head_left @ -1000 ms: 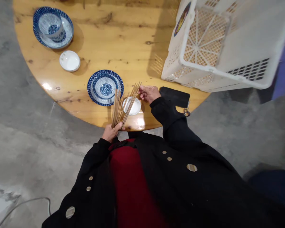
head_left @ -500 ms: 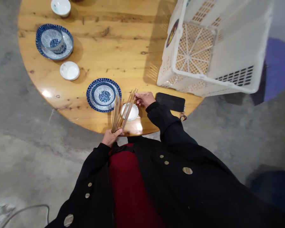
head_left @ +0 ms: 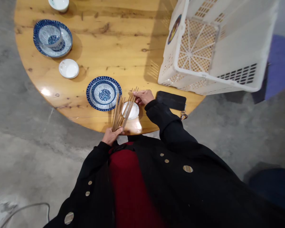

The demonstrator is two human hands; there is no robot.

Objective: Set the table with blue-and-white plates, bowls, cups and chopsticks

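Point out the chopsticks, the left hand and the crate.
Chopsticks (head_left: 116, 118), head view: left cluster, mid-length.
Left hand (head_left: 110, 136), head view: middle of the hand.
Crate (head_left: 205, 76), head view: near rim.

The person wears a loose black jacket (head_left: 204, 186), hanging open at the front over a plain dark red top (head_left: 133, 183). Its long black left sleeve (head_left: 91, 164) and right sleeve (head_left: 166, 118) are roomy, creased near the forearms, and end in snug black cuffs (head_left: 151, 104). Either side of the opening carries two small pale-brown buttons (head_left: 90, 182) and one larger, faintly striped button (head_left: 188, 168), all rounded and slightly shiny.
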